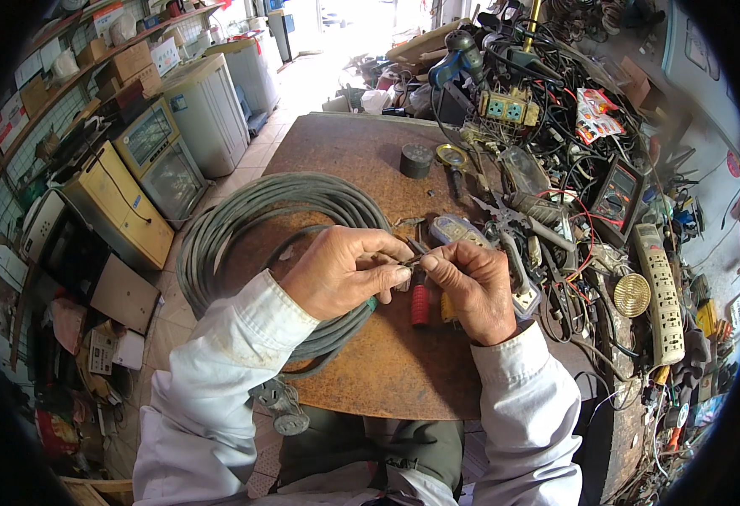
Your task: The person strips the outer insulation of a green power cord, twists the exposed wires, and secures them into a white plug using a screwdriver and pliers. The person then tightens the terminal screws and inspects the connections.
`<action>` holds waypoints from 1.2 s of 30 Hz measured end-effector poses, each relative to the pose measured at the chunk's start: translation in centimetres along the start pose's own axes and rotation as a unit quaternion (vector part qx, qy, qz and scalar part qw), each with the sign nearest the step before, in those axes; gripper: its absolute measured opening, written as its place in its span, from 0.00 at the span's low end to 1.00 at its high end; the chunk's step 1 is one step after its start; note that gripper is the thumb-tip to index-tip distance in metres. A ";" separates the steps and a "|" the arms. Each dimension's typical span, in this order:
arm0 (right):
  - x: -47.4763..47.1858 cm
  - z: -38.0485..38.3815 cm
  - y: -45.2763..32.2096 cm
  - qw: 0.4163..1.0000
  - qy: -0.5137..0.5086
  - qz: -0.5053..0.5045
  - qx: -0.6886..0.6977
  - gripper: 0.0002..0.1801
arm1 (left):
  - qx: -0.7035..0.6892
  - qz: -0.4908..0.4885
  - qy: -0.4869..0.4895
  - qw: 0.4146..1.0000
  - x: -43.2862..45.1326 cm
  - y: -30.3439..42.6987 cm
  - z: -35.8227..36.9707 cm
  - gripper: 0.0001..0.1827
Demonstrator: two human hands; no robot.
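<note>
My left hand and my right hand meet above the wooden table. Between their fingertips they pinch a small, thin dark piece, which looks like a wire end; its details are too small to tell. A large coil of dark cable lies under and beyond my left hand. Below my fingers a tool's red handle and a yellow handle show, partly hidden by my right hand. A worn device with a grey and blue case lies just beyond my right hand.
Pliers, a magnifying glass and a round dark tin lie farther back. A multimeter, a long power strip and tangled cables crowd the right. A plug or socket hangs at the near table edge. Cabinets line the left.
</note>
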State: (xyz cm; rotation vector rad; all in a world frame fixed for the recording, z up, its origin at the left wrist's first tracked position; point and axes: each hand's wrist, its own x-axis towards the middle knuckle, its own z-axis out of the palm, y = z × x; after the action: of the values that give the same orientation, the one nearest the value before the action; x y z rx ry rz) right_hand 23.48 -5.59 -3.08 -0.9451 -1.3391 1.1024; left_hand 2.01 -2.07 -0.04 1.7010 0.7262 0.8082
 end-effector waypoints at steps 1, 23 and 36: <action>0.0 0.0 0.0 1.000 0.002 0.006 -0.012 0.11 | 0.002 0.001 0.003 1.000 0.0 0.1 0.0 0.10; -0.1 0.2 -0.4 0.986 0.014 0.007 -0.169 0.22 | 0.081 -0.024 0.007 0.996 0.0 0.4 0.1 0.09; 0.0 0.2 -0.4 0.998 0.055 0.029 -0.033 0.17 | 0.099 -0.018 0.003 0.995 -0.1 0.3 -0.1 0.08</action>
State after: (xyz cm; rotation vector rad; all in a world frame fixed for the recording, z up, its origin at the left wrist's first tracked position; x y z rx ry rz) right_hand 23.28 -5.72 -2.67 -1.0841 -1.2717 1.0393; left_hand 1.93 -2.16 0.27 1.8571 0.8624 0.7358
